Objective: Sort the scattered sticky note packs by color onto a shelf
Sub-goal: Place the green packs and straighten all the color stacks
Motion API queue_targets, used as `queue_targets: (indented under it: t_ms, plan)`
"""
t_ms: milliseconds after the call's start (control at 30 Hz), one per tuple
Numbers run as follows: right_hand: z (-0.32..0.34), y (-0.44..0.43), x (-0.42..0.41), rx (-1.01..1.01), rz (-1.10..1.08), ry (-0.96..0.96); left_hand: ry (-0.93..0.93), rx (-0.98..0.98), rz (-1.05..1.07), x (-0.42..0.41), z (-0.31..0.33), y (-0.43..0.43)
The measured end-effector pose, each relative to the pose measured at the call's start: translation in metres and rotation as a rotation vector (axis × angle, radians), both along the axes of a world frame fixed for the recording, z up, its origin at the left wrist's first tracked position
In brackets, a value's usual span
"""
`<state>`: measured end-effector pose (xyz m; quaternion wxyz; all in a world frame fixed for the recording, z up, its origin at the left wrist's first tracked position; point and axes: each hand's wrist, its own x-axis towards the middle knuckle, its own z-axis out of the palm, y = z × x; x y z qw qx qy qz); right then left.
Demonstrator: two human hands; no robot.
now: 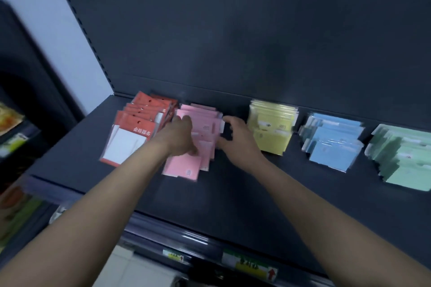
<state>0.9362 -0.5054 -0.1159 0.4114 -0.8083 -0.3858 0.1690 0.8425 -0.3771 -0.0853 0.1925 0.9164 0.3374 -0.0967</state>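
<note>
hands: left hand (179, 135) flat on pink packs (184, 168) | right hand (235, 140) curled at their right edge, grip unclear

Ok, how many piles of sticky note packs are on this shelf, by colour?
red pile: 1
pink pile: 1
yellow pile: 1
blue pile: 1
green pile: 1
Total: 5 piles; single packs are too blurred to count.
</note>
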Motion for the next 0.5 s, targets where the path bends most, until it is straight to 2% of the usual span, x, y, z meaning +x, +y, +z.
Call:
queue_targets:
  t_ms: [67,133,300,433,500]
  plan:
    - [-0.002,0.01,0.0,0.007,0.025,0.14,0.153,-0.03,-0.026,-0.013,-0.005,0.006]
    - [-0.004,0.02,0.002,0.027,-0.009,0.27,0.169,-0.05,-0.043,-0.02,-0.013,0.013]
    - [-0.021,0.051,0.008,0.055,-0.217,0.562,-0.032,-0.173,-0.034,-0.019,-0.028,0.034]
    - [-0.03,0.077,0.018,0.142,-0.361,0.673,-0.226,-0.216,-0.007,-0.009,-0.032,0.052]
    - [-0.029,0.088,0.02,0.17,-0.403,0.716,-0.227,-0.233,0.004,-0.004,-0.036,0.059]
